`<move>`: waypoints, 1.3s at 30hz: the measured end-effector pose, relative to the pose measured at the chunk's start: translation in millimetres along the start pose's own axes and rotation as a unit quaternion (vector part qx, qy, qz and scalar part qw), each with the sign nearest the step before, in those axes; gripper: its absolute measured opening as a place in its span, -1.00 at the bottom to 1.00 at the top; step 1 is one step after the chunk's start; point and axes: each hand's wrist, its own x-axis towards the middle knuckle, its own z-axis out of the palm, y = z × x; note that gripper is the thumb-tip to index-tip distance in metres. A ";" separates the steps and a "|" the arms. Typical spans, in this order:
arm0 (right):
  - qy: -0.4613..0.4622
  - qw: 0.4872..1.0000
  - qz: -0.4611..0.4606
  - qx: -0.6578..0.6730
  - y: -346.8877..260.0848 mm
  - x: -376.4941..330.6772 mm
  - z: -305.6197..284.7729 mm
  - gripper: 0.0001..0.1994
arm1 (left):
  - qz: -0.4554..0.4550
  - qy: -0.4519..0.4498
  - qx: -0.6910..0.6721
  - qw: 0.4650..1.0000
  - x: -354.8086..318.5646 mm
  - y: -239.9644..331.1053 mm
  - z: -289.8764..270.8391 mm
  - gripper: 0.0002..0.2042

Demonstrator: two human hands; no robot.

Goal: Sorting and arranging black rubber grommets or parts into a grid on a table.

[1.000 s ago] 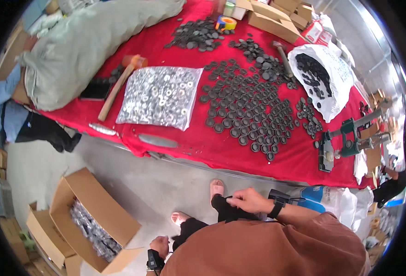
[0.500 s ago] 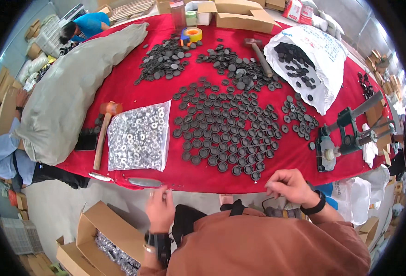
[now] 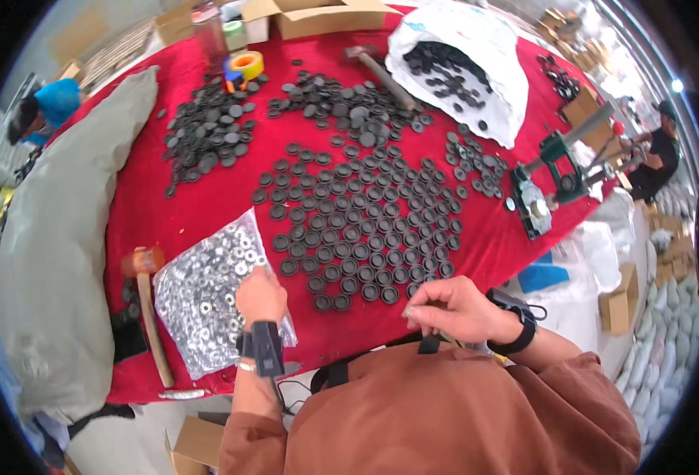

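Note:
My left hand (image 3: pixel 260 298) rests over the right side of a clear plastic bag (image 3: pixel 207 305) full of small shiny metal rings. Its fingers point away from me and down, hidden behind the back of the hand. By the table's front edge, my right hand (image 3: pixel 454 310) is closed in a loose pinch, thumb against curled fingers; anything inside is too small to make out. Just beyond both hands, many round black caps (image 3: pixel 365 222) lie in rows, hollow side up. A mallet (image 3: pixel 150 317) with an orange head and wooden handle lies left of the bag.
Loose black disc piles (image 3: pixel 207 134) lie farther back, near a yellow tape roll (image 3: pixel 246 63) and a hammer (image 3: pixel 385 79). An opened white sack (image 3: pixel 508 87) holds more discs. A green hand press (image 3: pixel 551 178) stands right; a long grey-green sack (image 3: pixel 56 245) lies left.
My left hand has moved from below the table edge up onto the bag of rings. My right hand stays pinched near the front edge. The whole view has shifted and turned.

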 end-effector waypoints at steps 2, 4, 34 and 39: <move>0.031 0.999 0.028 0.023 3.5 9.2 6.3 -0.78 | 0.009 0.011 -0.014 1.000 -2.4 2.3 -7.0 -0.82; 0.035 0.998 0.034 0.031 15.4 24.6 14.1 -0.78 | 0.012 0.011 -0.024 1.000 0.2 1.6 -5.1 -0.82; 0.373 0.794 -0.069 -0.475 49.1 245.7 -186.7 -0.64 | 0.241 0.037 0.006 0.970 217.7 100.0 46.6 -0.50; 0.352 0.772 -0.064 -0.525 75.6 242.2 -227.3 -0.65 | 0.323 0.013 0.066 0.944 203.1 108.8 49.7 -0.57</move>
